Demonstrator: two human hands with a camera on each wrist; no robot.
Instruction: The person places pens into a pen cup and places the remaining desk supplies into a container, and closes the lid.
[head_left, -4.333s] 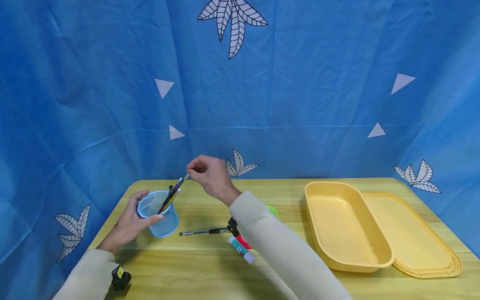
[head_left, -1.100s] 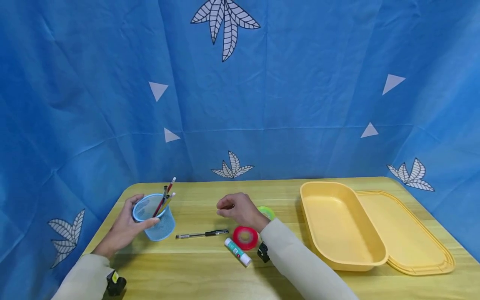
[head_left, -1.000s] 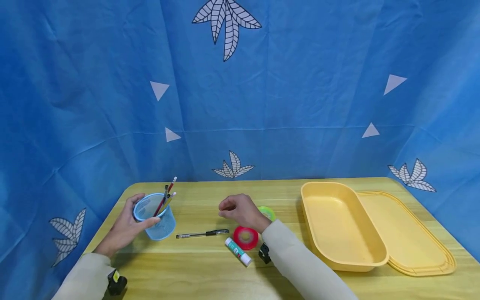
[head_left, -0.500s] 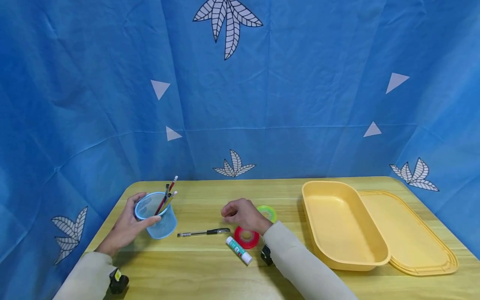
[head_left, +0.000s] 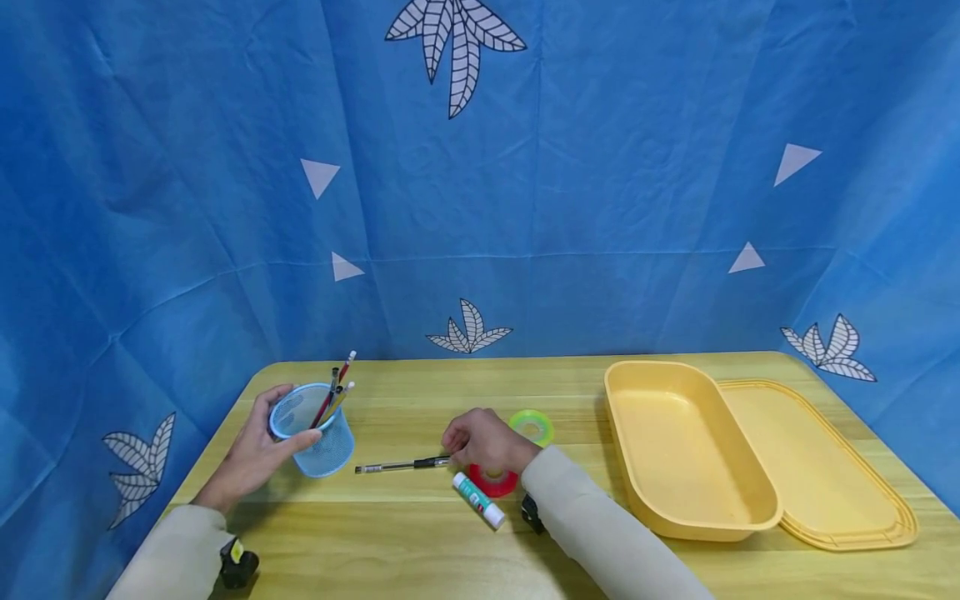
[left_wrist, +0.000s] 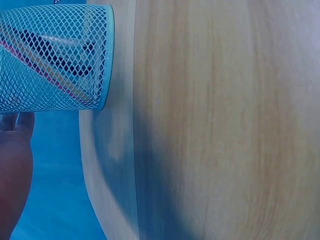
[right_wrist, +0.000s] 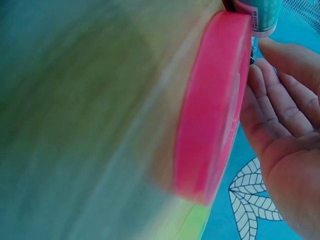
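My left hand [head_left: 255,450] grips a light blue mesh pen holder [head_left: 326,450], thumb across its rim and fingers round the far side. Inside it lean a red pencil [head_left: 345,367], a yellow pencil [head_left: 341,400] and dark pens. In the left wrist view the mesh pen holder [left_wrist: 55,60] fills the top left corner. My right hand [head_left: 487,442] is low over the table, its fingertips right at the capped end of a black-capped clear pen [head_left: 397,467]. The right wrist view shows a gap between thumb [right_wrist: 292,57] and curved fingers, with a red tape roll [right_wrist: 212,110] close by.
A glue stick [head_left: 478,500] lies in front of the red tape roll [head_left: 495,482], which is partly hidden by the right hand. A green tape roll [head_left: 532,425] lies behind the wrist. At right stand a yellow box [head_left: 690,454] and its flat lid [head_left: 825,467].
From the pen holder, where it held a pen, my right hand has moved right and down to the capped end of the pen on the table. My left hand stays on the pen holder.
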